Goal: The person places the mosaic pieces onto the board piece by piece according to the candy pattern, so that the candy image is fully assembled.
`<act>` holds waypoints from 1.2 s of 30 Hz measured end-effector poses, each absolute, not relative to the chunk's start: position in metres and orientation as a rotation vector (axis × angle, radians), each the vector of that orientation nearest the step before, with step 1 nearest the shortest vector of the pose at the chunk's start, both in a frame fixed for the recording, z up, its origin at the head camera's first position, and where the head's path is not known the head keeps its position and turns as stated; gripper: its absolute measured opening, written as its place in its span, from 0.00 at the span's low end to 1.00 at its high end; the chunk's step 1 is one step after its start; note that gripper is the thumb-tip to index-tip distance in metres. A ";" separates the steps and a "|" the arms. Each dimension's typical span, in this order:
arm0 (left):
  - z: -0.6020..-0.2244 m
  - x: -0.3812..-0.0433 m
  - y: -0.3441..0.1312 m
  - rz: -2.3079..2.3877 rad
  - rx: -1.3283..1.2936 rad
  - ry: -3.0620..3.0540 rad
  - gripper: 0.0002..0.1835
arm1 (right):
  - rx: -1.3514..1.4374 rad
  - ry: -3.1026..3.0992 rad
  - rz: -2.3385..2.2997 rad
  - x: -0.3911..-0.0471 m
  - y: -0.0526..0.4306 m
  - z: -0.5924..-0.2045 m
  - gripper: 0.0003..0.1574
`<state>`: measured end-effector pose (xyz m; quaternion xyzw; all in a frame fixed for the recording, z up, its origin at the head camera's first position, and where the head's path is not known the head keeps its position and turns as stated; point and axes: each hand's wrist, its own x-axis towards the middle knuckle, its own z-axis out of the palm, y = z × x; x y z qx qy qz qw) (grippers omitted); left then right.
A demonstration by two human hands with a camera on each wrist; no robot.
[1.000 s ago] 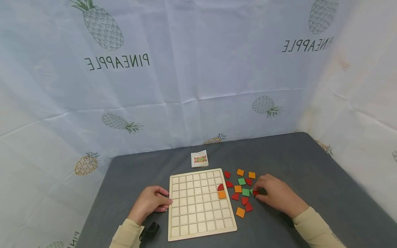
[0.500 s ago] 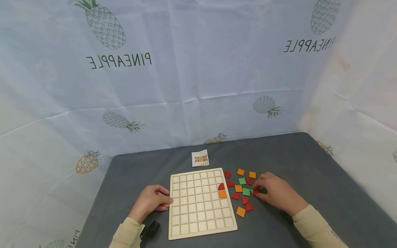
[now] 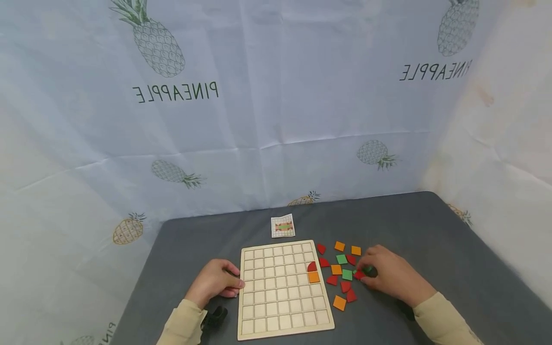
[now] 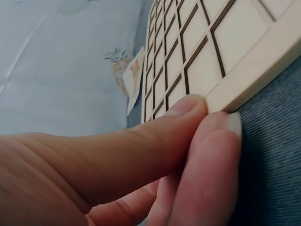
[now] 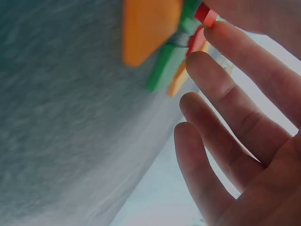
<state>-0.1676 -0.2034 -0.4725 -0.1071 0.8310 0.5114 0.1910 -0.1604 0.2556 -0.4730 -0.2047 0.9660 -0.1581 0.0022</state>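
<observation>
The left hand [image 3: 217,279] pinches the left edge of a pale wooden grid board [image 3: 282,299]. In the left wrist view, its thumb [image 4: 160,134] lies on the top of the rim and a finger presses the side. One red quarter-round tile [image 3: 312,266] and an orange square tile [image 3: 313,277] sit in cells near the board's right edge. The right hand [image 3: 392,274] is right of the board, pinching a small red tile [image 5: 206,14] between thumb and index finger; its other fingers are spread. Green tiles show beneath this hand, partly hidden.
Loose orange, green and red tiles, such as an orange square [image 3: 339,303] and a green square [image 3: 347,275], lie between board and right hand. A printed pattern card [image 3: 282,226] lies behind the board on the grey table [image 3: 215,230]. Pineapple-print cloth [image 3: 276,96] hangs around it.
The head view has shifted a little, so everything sits slightly lower and further right. Both hands keep nearly the same places; the right fingers still hold the red tile.
</observation>
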 end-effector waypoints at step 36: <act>-0.473 -0.172 -0.204 1.429 -0.295 2.337 0.20 | -0.901 2.980 -0.530 -0.151 0.158 -0.473 0.16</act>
